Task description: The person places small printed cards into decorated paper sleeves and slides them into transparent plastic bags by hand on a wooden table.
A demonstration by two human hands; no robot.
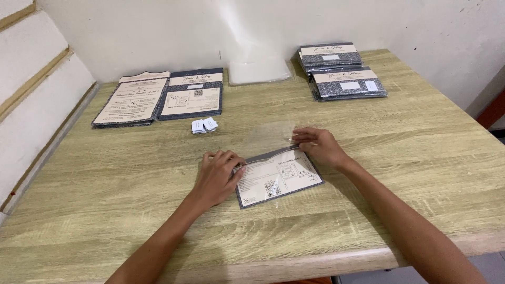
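A cream card with a dark blue patterned border (277, 176) lies on the wooden table (131, 173) inside a clear plastic sleeve (273, 138). My left hand (217, 175) presses on the card's left end, fingers curled over its edge. At the card's far right corner, my right hand (319, 145) pinches the open flap of the clear sleeve. The sleeve's flap stretches away from me, past the card's far edge.
Two stacks of cream and dark blue cards (132, 99) (192, 93) lie at the back left. Small white folded slips (204, 125) sit in front of them. A pile of clear sleeves (259, 69) leans at the wall. Two stacks of sleeved cards (330, 56) (348, 83) rest at the back right.
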